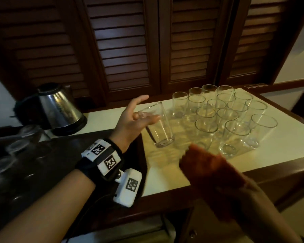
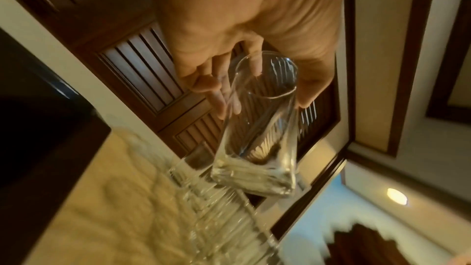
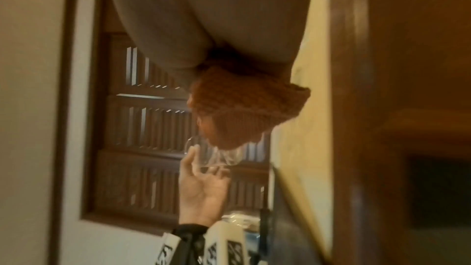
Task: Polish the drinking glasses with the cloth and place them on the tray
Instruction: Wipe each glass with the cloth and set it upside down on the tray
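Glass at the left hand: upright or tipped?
Tipped. The glass leans toward the left hand, unlike the upright glasses beside it.

Dim warm light, motion-blurred wide-angle views

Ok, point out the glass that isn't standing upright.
The glass between the left hand's thumb and fingers, apart from the cluster: it leans, while the other glasses all stand upright on the tray.

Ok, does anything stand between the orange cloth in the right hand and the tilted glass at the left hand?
Nothing visible does. Only bare white tray lining lies between the orange knitted cloth and the tilted clear drinking glass; the upright clear glasses stand off to the right.
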Available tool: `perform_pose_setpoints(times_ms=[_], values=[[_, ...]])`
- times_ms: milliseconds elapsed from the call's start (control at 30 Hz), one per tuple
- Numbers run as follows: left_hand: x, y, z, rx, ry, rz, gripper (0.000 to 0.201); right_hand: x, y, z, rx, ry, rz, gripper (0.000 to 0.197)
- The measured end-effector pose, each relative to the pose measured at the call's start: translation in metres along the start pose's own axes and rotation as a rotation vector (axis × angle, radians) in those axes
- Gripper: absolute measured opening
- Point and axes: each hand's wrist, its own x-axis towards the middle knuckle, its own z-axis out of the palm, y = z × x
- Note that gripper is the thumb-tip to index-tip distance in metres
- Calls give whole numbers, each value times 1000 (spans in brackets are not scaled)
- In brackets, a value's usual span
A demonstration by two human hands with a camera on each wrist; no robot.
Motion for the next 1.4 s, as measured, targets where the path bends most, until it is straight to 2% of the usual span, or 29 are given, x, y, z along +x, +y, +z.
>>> perform_pose_setpoints(times_ms=[67, 167, 233, 300, 400, 433, 467, 533, 567, 600, 633, 700, 767, 867, 933, 1000, 1067, 1133, 1200, 1233, 1300, 1400], values=[[-35, 4, -21, -93, 31, 1, 61, 10, -2, 31, -46, -9, -106, 46], [-79, -2, -45, -228, 124, -39, 61, 23, -6, 99, -142, -84, -353, 54], [-99, -10, -53, -302, 194, -93, 64, 30, 7, 134, -166, -197, -481, 53], [-115, -17, -58, -379, 257, -105, 60, 31, 26, 161, -234, -299, -537, 50], [-133, -22, -64, -401, 278, -98, 40, 31, 46, 184, -235, -445, -420, 60], [-137, -24, -66, -384, 279, -96, 39, 30, 52, 188, -206, -504, -365, 61], [-140, -25, -67, -370, 283, -95, 44, 29, 55, 193, -168, -539, -307, 61], [-144, -23, -68, -329, 308, -82, 68, 29, 59, 197, -90, -536, -187, 73], [-145, -22, -68, -304, 322, -72, 79, 30, 61, 198, -74, -543, -212, 73], [-145, -21, -68, -281, 332, -67, 87, 31, 61, 201, -67, -549, -270, 64], [-146, -20, -68, -265, 335, -63, 94, 31, 61, 203, -69, -546, -315, 54], [-147, -18, -68, -219, 328, -69, 101, 32, 59, 207, -69, -530, -357, 51], [-148, -16, -67, -185, 312, -65, 97, 33, 59, 206, -19, -528, -329, 51], [-148, -8, -67, -277, 266, -57, 81, 32, 56, 202, 70, -512, -142, 54], [-146, -5, -69, -365, 182, -91, 74, 32, 52, 199, 76, -493, -34, 59], [-147, -5, -69, -394, 131, -120, 87, 34, 46, 195, 89, -462, -50, 55], [-146, -4, -69, -386, 166, -111, 97, 35, 40, 192, 82, -465, -150, 48], [-144, -5, -68, -374, 234, -84, 87, 36, 37, 192, 26, -468, -244, 44], [-142, -3, -63, -293, 232, -63, 71, 37, 42, 193, -40, -461, -284, 46], [-142, -2, -61, -219, 237, -65, 69, 38, 45, 193, -65, -461, -289, 47], [-143, -2, -55, -144, 259, -50, 77, 38, 50, 194, -53, -458, -279, 50], [-143, -5, -51, -228, 254, -63, 82, 38, 50, 191, 62, -438, -202, 51]])
